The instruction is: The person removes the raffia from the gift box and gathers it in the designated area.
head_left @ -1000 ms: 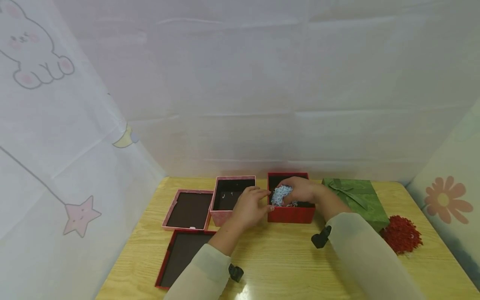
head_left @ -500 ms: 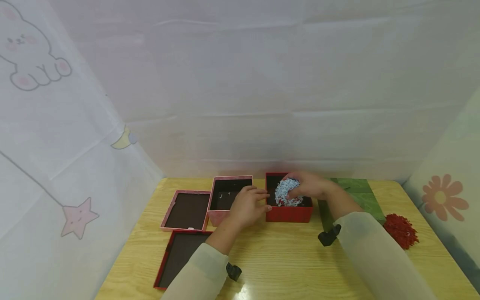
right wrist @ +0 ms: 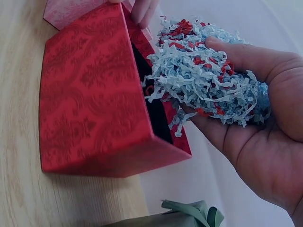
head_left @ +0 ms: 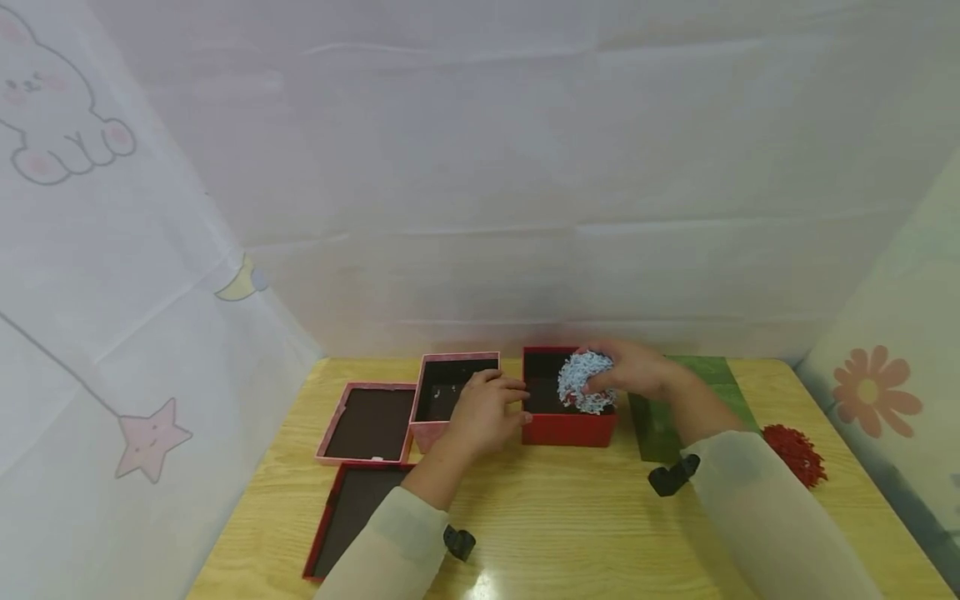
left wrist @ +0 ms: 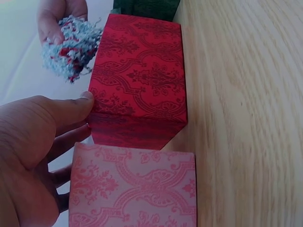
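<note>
My right hand [head_left: 641,367] grips a clump of pale blue shredded paper [head_left: 583,377] over the open red box [head_left: 570,431]. Red strands mix into the clump [right wrist: 203,75], and some of it overlaps the box rim in the right wrist view. At the box's left rim, my left hand [head_left: 486,408] rests with thumb and fingertips against the corner and side, fingers loosely extended. In the left wrist view this thumb touches the patterned red box [left wrist: 142,71]. A pink box [head_left: 432,435] stands open under and behind the left hand, with a few paper scraps inside.
A pink lid [head_left: 371,423] and a red-rimmed lid [head_left: 358,508] lie inside up on the left. To the right sits a green box [head_left: 656,429] with a ribbon bow [right wrist: 189,210]. Beyond it is a pile of red shredded paper [head_left: 795,454].
My right hand has lifted the blue shredded paper from inside the red box up toward its right rim. The left hand stays at the box's left rim. The head view has shifted slightly.
</note>
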{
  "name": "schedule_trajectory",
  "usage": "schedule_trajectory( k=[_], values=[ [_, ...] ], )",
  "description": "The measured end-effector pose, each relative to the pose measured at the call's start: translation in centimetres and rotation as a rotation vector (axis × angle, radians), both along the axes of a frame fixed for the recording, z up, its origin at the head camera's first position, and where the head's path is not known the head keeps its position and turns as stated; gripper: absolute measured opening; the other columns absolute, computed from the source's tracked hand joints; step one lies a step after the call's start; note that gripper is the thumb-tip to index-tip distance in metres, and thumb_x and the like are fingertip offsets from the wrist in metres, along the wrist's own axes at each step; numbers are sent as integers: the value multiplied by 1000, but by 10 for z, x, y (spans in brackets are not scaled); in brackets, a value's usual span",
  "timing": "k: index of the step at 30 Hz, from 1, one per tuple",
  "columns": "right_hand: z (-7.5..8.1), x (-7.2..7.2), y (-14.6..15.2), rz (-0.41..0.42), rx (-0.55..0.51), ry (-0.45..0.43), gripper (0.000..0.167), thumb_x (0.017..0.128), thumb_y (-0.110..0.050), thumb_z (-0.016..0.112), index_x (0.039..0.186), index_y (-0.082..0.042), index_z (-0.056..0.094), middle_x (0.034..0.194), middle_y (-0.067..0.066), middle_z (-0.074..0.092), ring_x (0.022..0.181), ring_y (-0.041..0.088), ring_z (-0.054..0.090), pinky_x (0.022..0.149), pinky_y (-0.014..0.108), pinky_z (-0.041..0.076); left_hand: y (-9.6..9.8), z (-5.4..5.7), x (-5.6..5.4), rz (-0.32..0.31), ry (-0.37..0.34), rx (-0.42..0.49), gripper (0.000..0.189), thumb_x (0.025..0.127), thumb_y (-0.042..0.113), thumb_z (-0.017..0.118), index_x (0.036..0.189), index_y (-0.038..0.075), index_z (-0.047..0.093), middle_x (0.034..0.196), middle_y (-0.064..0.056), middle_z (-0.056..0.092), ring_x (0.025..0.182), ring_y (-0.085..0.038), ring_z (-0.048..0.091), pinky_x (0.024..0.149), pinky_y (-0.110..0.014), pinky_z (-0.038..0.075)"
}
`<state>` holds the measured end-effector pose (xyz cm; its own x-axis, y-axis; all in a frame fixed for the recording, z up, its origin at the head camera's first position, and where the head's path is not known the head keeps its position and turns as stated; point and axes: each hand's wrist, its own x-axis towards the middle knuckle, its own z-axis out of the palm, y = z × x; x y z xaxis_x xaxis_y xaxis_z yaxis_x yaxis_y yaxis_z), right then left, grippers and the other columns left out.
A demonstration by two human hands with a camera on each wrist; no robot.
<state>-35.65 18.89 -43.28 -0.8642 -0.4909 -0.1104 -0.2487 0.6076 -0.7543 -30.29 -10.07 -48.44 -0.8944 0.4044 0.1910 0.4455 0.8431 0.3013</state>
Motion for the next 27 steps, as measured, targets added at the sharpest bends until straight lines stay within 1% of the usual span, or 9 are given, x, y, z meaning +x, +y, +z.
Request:
schedule_trajectory(
  k=[2,4,9,12,16,19,21,24,27],
  values=[
    [0,2,3,2,6,19,75,82,-37,87,145,-11,58,148,12,56,134,35,51,105,59,45,-2,0,0,5,-6,8,36,96,39,74,129,24,76,140,6,66,144,-30,43,124,-57,23],
    [0,4,6,8,-5,26,74,82,-36,87,145,-9,58,146,12,57,132,35,52,105,58,46,-4,0,-1,8,-12,22,37,96,40,74,129,24,76,139,6,66,144,-30,43,124,-58,22],
    [-1,8,12,17,-56,17,66,83,-31,87,141,-9,61,129,10,66,114,29,62,95,49,52,-10,-2,-2,24,-21,32,36,95,41,75,128,25,76,138,7,67,145,-29,43,124,-56,21],
    [-2,10,15,-2,-82,6,69,83,-29,87,142,-9,60,131,10,65,112,27,61,93,43,53,-14,-3,-3,20,-15,32,35,95,39,76,127,25,77,138,7,67,145,-29,42,124,-57,21],
    [-3,15,18,-15,-128,-13,70,84,-25,87,144,-6,58,132,13,64,111,28,62,90,43,56,-19,-3,-3,32,-13,26,35,94,39,77,126,25,77,138,7,67,146,-28,41,124,-57,21],
    [-4,20,22,-3,-152,-23,62,84,-20,86,139,-7,61,121,13,67,103,30,65,85,43,59,-21,-3,-3,46,-20,26,35,94,39,78,126,26,77,139,7,66,146,-28,41,124,-56,22],
    [-6,25,26,-2,-143,-11,57,84,-21,86,135,-8,63,116,10,68,100,29,65,82,41,59,-22,-3,-2,48,-28,37,36,93,39,78,126,26,77,139,7,67,146,-28,40,124,-57,24],
    [-6,33,33,-14,-129,-22,59,85,-23,86,137,-9,62,116,9,67,100,27,64,83,40,57,-22,-3,-3,40,-24,48,36,93,39,78,126,26,77,138,6,67,146,-29,41,122,-57,27],
    [-7,42,40,-26,-131,-35,65,86,-25,85,143,-7,57,120,10,66,103,27,62,85,40,56,-23,-2,-3,44,-19,54,35,93,39,78,126,26,77,138,7,67,145,-29,42,121,-56,31]
  ],
)
